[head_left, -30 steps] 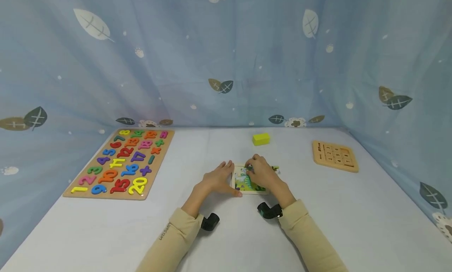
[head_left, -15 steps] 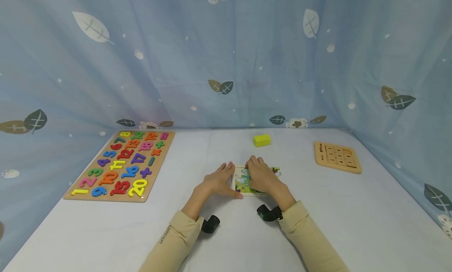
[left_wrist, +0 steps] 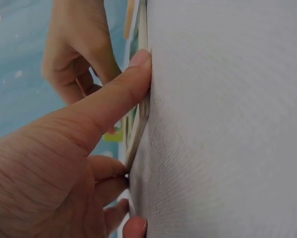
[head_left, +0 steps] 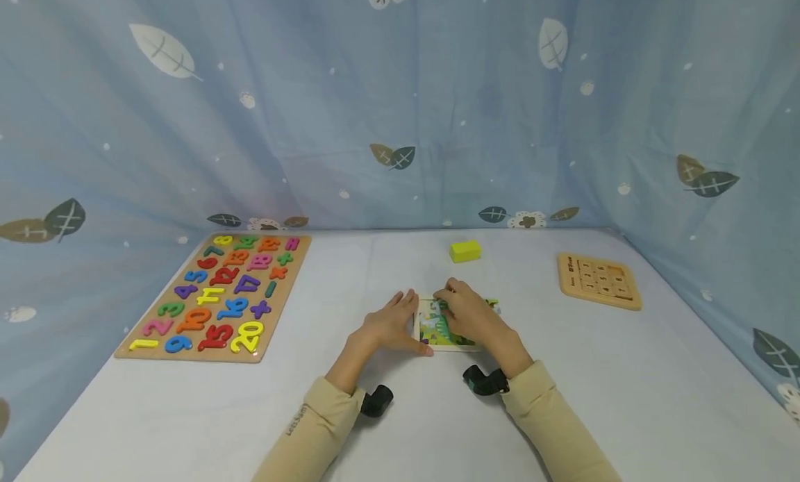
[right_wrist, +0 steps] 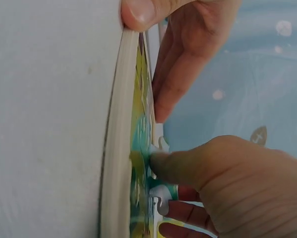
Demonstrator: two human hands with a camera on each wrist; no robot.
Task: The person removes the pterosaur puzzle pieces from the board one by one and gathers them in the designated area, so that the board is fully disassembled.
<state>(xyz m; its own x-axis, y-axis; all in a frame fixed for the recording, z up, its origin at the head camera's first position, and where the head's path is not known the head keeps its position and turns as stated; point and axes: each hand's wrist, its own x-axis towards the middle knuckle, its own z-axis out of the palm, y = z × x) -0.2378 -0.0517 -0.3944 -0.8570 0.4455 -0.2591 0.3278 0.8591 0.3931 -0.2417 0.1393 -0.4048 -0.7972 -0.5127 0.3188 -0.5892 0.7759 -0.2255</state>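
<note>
A small framed jigsaw puzzle [head_left: 435, 329] with a green animal scene lies flat on the white table, between both hands. My left hand [head_left: 392, 323] rests against its left side, fingers extended along the edge and thumb on the near frame edge, as the left wrist view also shows. Over the puzzle's upper middle, my right hand [head_left: 471, 315] pinches a puzzle piece [right_wrist: 160, 194], which looks teal and grey in the right wrist view and stands tilted above the picture. The right hand hides much of the puzzle's right part. Another colourful piece [head_left: 494, 305] shows past the far right corner.
Behind the puzzle sits a yellow-green block [head_left: 465, 251]. A wooden board of coloured numbers [head_left: 275, 314] lies on the left, and a small wooden number-tile board [head_left: 598, 280] on the right. A blue patterned curtain [head_left: 400, 107] closes off the back.
The right hand has shifted slightly over the puzzle, its fingers dipping down and then lifting a little again. The left hand stays at the puzzle's left side.
</note>
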